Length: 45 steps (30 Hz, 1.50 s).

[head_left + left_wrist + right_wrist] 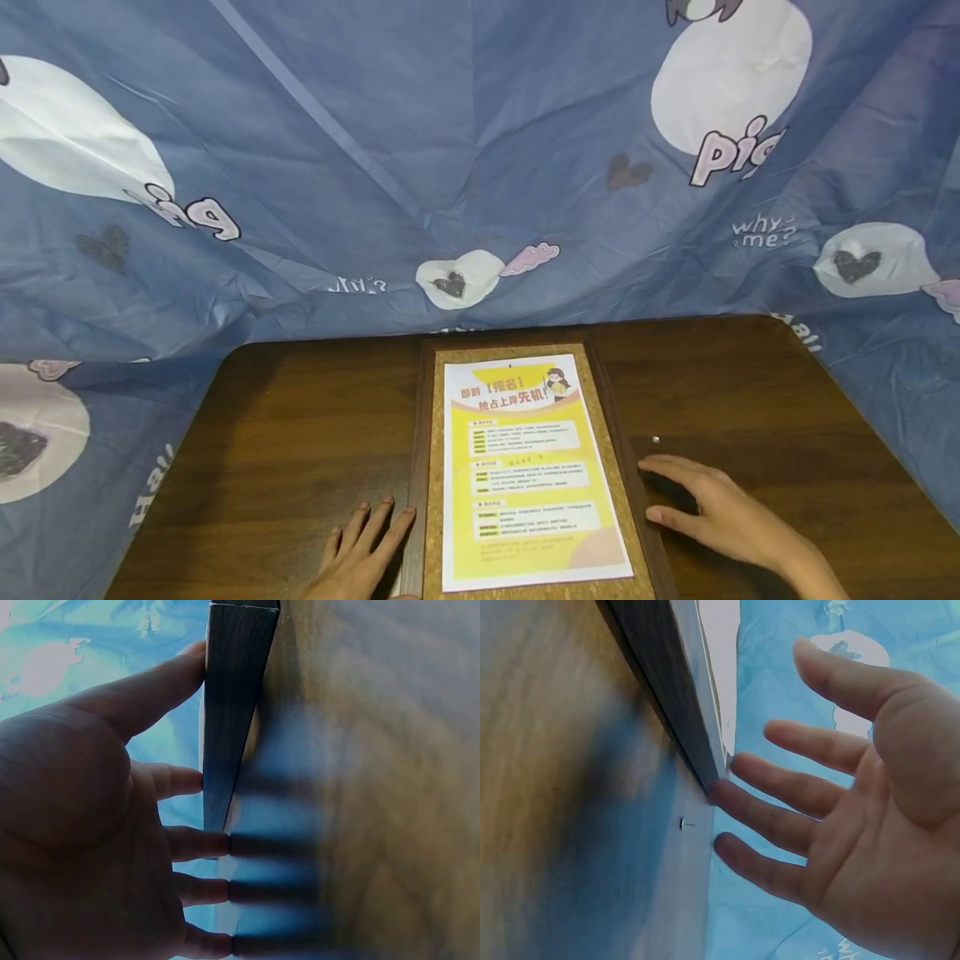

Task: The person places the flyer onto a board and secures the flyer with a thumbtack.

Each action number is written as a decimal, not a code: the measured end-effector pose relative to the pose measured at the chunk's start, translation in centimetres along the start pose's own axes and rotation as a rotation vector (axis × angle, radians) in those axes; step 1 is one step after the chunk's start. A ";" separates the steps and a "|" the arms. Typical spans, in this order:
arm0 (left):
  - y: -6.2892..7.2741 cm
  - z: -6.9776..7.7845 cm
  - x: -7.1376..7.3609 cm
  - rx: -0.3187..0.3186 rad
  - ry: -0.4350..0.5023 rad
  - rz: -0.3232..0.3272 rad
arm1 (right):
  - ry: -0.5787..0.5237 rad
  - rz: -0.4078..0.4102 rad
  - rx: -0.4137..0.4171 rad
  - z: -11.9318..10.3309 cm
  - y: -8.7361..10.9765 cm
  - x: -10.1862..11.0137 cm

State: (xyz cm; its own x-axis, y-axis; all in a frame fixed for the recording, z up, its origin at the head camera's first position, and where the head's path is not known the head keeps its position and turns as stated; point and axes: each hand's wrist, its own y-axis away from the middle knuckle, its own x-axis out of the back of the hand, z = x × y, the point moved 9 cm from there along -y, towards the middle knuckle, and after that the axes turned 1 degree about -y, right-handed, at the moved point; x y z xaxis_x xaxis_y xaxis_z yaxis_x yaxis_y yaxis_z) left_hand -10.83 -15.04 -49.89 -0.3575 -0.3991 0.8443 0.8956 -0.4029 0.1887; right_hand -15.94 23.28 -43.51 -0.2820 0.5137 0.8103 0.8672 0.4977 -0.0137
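A cork board (435,500) in a dark wooden frame lies on the table, bearing a yellow and white printed poster (532,500). A small dark pin (511,366) shows at the poster's top. My left hand (360,554) is at the board's left edge, fingers spread and fairly straight; in the left wrist view its thumb and index fingertip meet the frame's side (231,697). My right hand (712,508) is by the right edge, fingers loosely extended, holding nothing. Just beyond its fingertips lies a thumbtack (684,823), point sideways, on the tabletop.
The dark brown wooden table (315,417) has rounded far corners. Behind it and around its sides hangs a blue cloth (375,167) printed with white shapes, hearts and lettering.
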 end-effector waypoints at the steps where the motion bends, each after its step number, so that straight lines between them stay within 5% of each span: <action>1: 0.0 0.0 0.0 -0.001 -0.003 0.001 | 0.004 0.028 0.011 0.0 -0.2 0.3; 9: 0.1 0.0 -0.1 0.006 0.006 0.011 | 0.028 0.128 0.069 0.3 -1.3 1.1; 45: 0.2 0.6 0.3 -0.033 0.038 0.047 | 0.003 0.155 -0.022 5.2 -3.6 1.6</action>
State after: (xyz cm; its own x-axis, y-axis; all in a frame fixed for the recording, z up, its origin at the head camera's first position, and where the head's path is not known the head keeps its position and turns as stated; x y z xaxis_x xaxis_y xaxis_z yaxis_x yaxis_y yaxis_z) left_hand -10.57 -14.78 -49.33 -0.3260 -0.4485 0.8322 0.9025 -0.4096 0.1327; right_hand -21.66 25.91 -45.23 -0.1427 0.5814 0.8010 0.9092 0.3969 -0.1261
